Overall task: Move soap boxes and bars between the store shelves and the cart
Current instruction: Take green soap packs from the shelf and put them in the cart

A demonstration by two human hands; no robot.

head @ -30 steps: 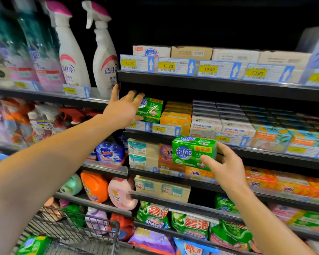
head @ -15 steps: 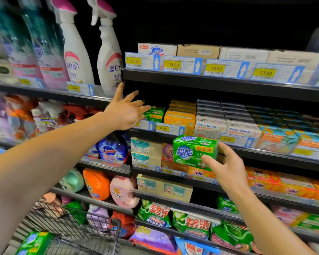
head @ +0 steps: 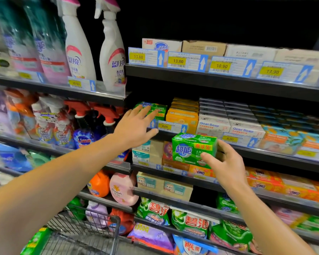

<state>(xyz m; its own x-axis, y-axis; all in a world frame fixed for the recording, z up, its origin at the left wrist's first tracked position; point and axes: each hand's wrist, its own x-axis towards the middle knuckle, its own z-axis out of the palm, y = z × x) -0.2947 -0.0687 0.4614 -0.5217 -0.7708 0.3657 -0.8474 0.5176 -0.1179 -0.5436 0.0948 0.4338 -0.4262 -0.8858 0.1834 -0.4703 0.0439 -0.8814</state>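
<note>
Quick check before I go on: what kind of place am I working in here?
Most likely a supermarket's cleaning-goods aisle. Black shelves carry yellow price tags along their edges, soap boxes such as the Goat Soap boxes stand in rows, and a wire shopping cart sits at lower left.

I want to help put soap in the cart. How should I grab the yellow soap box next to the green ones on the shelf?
Pinch the front yellow soap box by its two short sides, reaching straight in from the front. Green soap boxes and Goat Soap boxes crowd its sides, so probably slide it forward first.
</note>
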